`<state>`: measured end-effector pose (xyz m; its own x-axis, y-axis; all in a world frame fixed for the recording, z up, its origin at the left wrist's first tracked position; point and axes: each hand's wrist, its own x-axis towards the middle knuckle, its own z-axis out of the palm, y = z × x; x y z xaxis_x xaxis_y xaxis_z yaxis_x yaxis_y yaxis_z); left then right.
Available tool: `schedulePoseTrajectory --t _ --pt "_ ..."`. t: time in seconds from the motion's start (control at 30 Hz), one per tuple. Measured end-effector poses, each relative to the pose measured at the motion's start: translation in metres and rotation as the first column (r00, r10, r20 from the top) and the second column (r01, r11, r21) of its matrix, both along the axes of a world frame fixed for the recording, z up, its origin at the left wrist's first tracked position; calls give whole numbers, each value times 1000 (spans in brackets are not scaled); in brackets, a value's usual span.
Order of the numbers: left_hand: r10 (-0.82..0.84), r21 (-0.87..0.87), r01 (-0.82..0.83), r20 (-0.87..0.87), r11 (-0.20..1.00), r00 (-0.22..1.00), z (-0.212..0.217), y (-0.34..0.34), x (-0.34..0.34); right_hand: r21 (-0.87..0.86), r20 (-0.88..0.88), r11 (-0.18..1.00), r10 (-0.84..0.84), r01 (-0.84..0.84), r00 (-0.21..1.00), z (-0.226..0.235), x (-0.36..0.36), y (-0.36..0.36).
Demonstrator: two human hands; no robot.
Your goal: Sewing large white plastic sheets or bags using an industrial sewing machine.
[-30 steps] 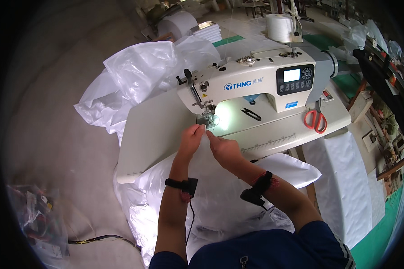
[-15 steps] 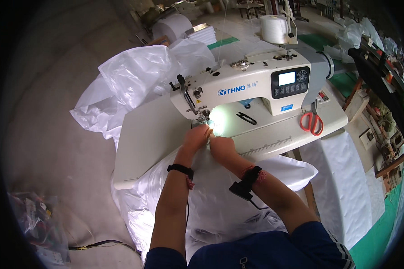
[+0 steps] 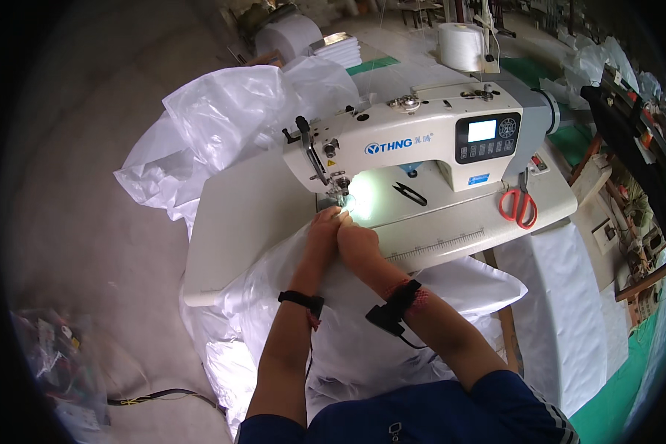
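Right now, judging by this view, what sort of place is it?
Probably a sewing workshop: a white sewing machine sits on a worktable, with red-handled scissors beside it and a white thread spool behind.

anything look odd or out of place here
Nothing looks spilled or plainly damaged. The red-handled scissors lie with their loops near the front edge of the table, where a nudge might tip them off. A black cable trails across the floor at lower left.
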<state>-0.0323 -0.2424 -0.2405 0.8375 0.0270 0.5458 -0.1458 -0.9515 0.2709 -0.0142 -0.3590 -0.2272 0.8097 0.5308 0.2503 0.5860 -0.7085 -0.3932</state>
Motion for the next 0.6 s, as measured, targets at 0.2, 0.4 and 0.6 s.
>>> schedulePoseTrajectory --t 0.2,0.4,0.6 --pt "-65 -231 42 -92 972 994 0 22 14 -63 13 998 -25 26 1000 1 3 20" --pt "-84 -193 85 13 977 996 -1 21 12 -30 23 999 -18 19 1000 5 3 18" --pt "-53 -31 57 100 998 994 4 23 8 -61 -84 995 73 -79 994 4 22 20"
